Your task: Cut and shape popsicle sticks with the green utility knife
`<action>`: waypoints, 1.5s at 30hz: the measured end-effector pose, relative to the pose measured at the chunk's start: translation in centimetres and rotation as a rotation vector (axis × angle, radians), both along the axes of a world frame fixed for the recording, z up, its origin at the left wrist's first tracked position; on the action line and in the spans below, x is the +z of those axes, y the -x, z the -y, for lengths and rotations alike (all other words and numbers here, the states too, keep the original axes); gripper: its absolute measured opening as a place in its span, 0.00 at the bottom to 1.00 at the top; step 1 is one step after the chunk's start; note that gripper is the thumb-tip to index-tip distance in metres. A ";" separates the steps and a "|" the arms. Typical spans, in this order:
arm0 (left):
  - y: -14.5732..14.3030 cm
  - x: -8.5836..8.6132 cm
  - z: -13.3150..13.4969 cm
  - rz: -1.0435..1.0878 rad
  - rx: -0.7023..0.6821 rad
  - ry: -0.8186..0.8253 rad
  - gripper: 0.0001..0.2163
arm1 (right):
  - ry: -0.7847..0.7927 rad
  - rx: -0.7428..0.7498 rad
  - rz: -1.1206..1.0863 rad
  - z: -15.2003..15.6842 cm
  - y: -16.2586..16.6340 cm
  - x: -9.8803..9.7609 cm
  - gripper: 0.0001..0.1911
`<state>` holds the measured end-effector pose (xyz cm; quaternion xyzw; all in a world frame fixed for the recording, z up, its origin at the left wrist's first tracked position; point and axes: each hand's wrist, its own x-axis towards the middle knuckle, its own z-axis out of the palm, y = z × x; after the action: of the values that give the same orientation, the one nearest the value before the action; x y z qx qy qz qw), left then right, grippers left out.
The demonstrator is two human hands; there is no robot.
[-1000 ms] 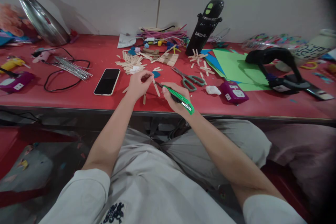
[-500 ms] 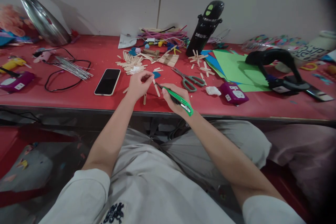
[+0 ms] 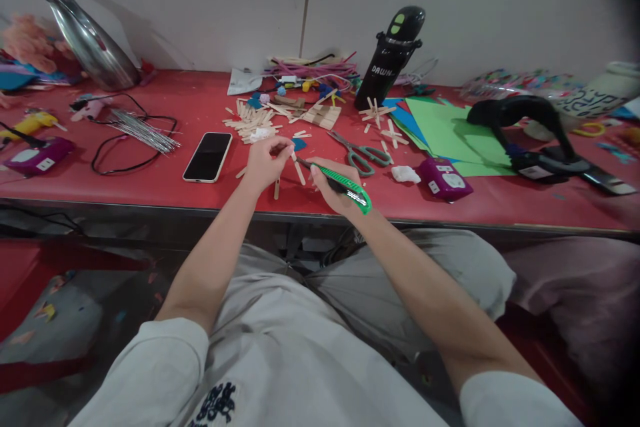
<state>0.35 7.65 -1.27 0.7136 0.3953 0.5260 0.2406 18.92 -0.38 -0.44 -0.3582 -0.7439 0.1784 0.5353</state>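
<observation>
My left hand point(image 3: 269, 159) is closed in a pinch at the upper end of a wooden craft stick point(image 3: 300, 173), which slants down toward the table's front edge. My right hand point(image 3: 336, 185) wraps round a green utility knife point(image 3: 345, 188). The knife's tip points left and meets or nearly meets the stick close to my left fingertips; I cannot tell if it touches. Another craft stick point(image 3: 277, 189) lies below my left hand. Behind it are a pile of craft sticks point(image 3: 250, 117) and a blue scrap point(image 3: 299, 144). Grey-handled scissors point(image 3: 361, 152) lie beyond my right hand.
On the red table point(image 3: 150, 190) a phone point(image 3: 207, 157) lies to the left. A white crumpled lump point(image 3: 405, 175) and a purple box point(image 3: 445, 179) sit to the right. A black bottle point(image 3: 387, 60) stands behind, beside green paper sheets point(image 3: 450, 133). A metal jug point(image 3: 95, 40) stands back left.
The utility knife's rear end has shifted slightly right and up in my right hand. My left hand keeps its pinch. The whole view has moved a little.
</observation>
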 end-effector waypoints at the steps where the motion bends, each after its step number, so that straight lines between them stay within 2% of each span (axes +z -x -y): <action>1: 0.0 -0.1 -0.1 0.001 0.005 -0.002 0.03 | -0.011 0.006 0.013 0.0 0.0 0.1 0.17; 7: -0.1 -0.4 -0.3 0.000 0.022 0.001 0.03 | -0.014 0.026 0.081 0.1 -0.1 0.4 0.18; 17: -0.2 -0.7 -0.7 0.022 0.040 0.018 0.03 | -0.076 0.057 0.090 0.1 -0.1 0.3 0.15; 29: -0.3 -0.3 -0.9 0.149 -0.033 0.104 0.07 | -0.123 -0.058 0.018 -0.1 0.4 -1.2 0.13; 35: -0.4 0.4 -0.2 0.189 -0.020 0.038 0.08 | 0.032 -0.143 -0.045 0.0 1.0 -0.9 0.14; 40: -0.3 0.7 0.1 0.195 0.070 -0.003 0.06 | 0.117 -0.175 -0.248 -0.2 1.5 -0.4 0.17; 43: -0.2 0.6 0.0 0.168 0.130 0.014 0.05 | 0.303 -0.173 -0.373 -0.3 1.5 0.1 0.20; 45: -0.1 0.5 0.0 0.163 0.160 0.023 0.04 | 0.490 -0.084 -0.480 -0.4 1.3 0.3 0.21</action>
<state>0.46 7.68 -0.80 0.6319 0.4360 0.5952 0.2376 17.63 0.03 -0.18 -0.4544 -0.5164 0.4086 0.5999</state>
